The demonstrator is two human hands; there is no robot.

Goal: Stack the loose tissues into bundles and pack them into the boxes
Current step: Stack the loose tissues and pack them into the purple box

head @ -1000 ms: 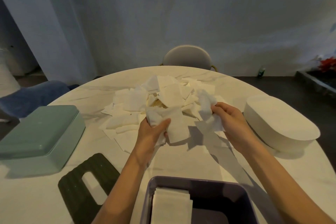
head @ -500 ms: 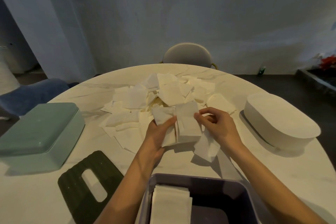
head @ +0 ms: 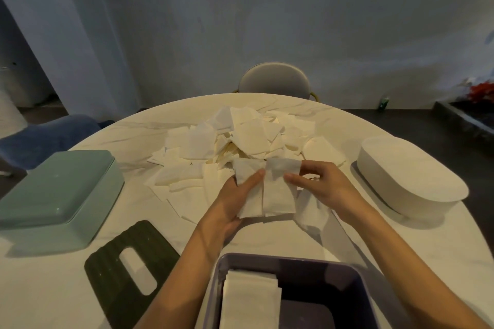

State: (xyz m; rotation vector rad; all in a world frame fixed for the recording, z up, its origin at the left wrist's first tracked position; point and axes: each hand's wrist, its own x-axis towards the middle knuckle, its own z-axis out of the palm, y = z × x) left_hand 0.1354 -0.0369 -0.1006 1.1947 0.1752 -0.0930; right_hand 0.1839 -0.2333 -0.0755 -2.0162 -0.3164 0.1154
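A heap of loose white tissues [head: 240, 141] covers the middle of the round marble table [head: 441, 243]. My left hand [head: 235, 197] holds a small bundle of tissues [head: 270, 189] from below, thumb pressed on top. My right hand [head: 323, 184] pinches the bundle's right upper edge, and another tissue [head: 311, 211] hangs under that hand. An open purple box [head: 355, 278] at the near edge holds a neat stack of tissues [head: 250, 299].
A mint-green box [head: 56, 195] lies upside down at the left. A dark green lid with a slot [head: 128, 270] lies flat near it. A white oval box [head: 411, 176] sits at the right. A chair back [head: 274, 80] stands beyond the table.
My right hand brought its tissue from the right in to the bundle in my left hand, and both hands now hold the bundle together, slightly nearer me.
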